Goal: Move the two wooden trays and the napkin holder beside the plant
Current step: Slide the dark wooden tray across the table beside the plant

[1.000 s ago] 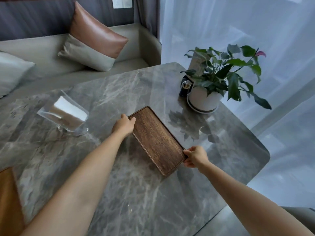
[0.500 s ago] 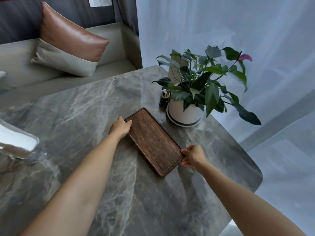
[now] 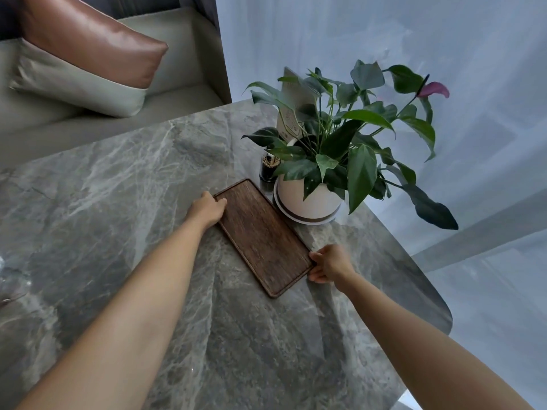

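Note:
A dark wooden tray (image 3: 262, 236) lies flat on the grey marble table (image 3: 118, 202), its far corner close to the white pot of the plant (image 3: 331, 161). My left hand (image 3: 207, 210) grips the tray's far left end. My right hand (image 3: 330, 263) holds the near right corner. Only one tray shows from above; I cannot tell if a second lies under it. Of the clear napkin holder, only a glassy sliver (image 3: 4, 279) shows at the left edge.
A small dark toothpick jar (image 3: 268, 170) and a card stand next to the pot. The table's rounded right edge (image 3: 426, 279) is near my right hand. A sofa with a brown and grey cushion (image 3: 88, 60) sits behind; sheer curtains hang on the right.
The tray has slid toward the plant pot with both hands on it. My view has turned right, so the napkin holder has almost left the frame.

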Action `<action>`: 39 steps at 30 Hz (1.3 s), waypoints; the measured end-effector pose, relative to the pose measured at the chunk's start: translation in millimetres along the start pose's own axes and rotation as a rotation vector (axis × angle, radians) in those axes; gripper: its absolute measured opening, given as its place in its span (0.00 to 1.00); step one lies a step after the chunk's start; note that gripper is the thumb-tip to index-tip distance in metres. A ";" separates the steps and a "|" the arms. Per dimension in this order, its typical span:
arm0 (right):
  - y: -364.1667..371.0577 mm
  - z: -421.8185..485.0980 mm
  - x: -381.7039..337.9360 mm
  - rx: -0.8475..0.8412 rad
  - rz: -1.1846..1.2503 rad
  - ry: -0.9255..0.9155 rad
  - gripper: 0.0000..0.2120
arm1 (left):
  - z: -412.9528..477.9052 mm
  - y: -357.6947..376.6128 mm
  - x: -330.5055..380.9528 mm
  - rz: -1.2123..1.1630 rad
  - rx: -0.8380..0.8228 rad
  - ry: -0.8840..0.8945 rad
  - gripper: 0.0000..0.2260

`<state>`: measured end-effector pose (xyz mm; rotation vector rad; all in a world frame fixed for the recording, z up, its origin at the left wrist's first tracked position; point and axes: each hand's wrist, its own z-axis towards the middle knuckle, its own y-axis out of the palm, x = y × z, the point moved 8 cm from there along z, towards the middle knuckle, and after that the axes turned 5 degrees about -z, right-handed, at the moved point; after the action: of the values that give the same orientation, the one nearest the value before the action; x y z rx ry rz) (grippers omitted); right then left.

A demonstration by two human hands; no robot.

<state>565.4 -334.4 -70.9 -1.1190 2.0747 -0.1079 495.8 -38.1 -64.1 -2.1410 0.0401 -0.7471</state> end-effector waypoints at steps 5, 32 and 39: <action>-4.0 5.8 -3.8 0.035 -0.053 -0.023 0.15 | 6.0 3.6 2.1 -0.014 -0.003 0.011 0.26; 42.2 -74.9 -84.7 0.323 -0.720 -0.522 0.27 | -69.2 -62.4 -43.2 0.562 0.176 0.383 0.28; 131.4 -141.5 -143.6 0.394 -0.890 -0.767 0.34 | -123.8 -117.1 -110.9 0.701 0.265 0.451 0.28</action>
<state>429.8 -184.5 59.7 -1.4465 0.7541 -0.4194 313.5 -20.3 24.1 -1.5123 0.8353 -0.7339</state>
